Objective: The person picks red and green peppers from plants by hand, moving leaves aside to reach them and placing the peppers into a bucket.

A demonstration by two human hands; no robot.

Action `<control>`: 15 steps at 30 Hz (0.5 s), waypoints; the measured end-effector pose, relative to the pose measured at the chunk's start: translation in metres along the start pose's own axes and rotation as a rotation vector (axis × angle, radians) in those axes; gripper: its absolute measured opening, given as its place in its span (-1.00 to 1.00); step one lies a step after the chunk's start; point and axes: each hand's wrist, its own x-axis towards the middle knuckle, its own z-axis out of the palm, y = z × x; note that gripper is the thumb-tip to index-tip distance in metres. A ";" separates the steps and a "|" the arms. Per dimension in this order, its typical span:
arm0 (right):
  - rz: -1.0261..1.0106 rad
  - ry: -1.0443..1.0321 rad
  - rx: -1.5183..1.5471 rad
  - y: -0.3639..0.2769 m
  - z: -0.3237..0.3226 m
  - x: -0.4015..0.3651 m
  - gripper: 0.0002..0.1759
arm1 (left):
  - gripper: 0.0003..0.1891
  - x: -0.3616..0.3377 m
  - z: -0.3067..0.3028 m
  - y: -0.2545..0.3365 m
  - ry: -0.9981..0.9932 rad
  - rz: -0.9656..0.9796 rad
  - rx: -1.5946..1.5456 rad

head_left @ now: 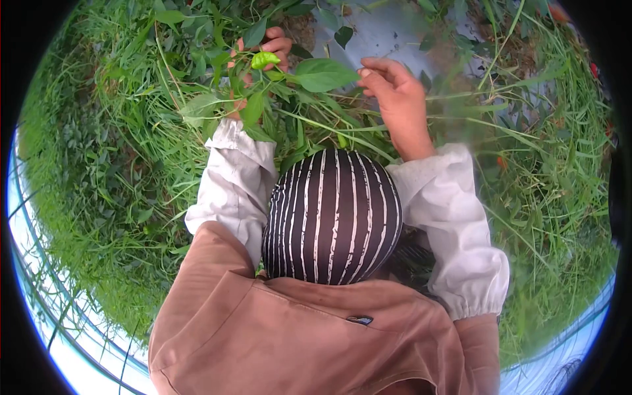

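Note:
At the upper middle, a light green pepper (264, 60) hangs among leaves, beside the curled fingers of my left hand (276, 47). Leaves and stems cover much of that hand, and what it grips is hidden. A broad green leaf (324, 75) stretches from the pepper toward my right hand (397, 93). The thumb and forefinger of my right hand are pinched together at the leaf's tip, and its other fingers are curled. Another small green pepper (342, 140) shows lower down between the stems.
Tall grass (546, 178) and dense plants (118, 138) lie on both sides. Grey sheeting (388, 39) covers ground behind the hands. A round form in striped dark cloth (332, 217) fills the middle, above a brown garment (296, 336). Thin stalks cross between the hands.

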 end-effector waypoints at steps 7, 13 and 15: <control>-0.603 -0.109 -0.408 -0.037 0.068 0.006 -0.72 | -0.58 -0.018 -0.010 -0.019 0.379 0.460 0.892; -0.843 -0.135 -1.084 -0.028 0.059 0.011 -0.76 | -0.61 -0.010 -0.007 -0.007 0.226 0.314 0.978; -0.760 -0.167 -1.170 -0.025 0.054 0.007 -0.78 | -0.69 -0.003 0.002 -0.017 0.395 0.222 0.716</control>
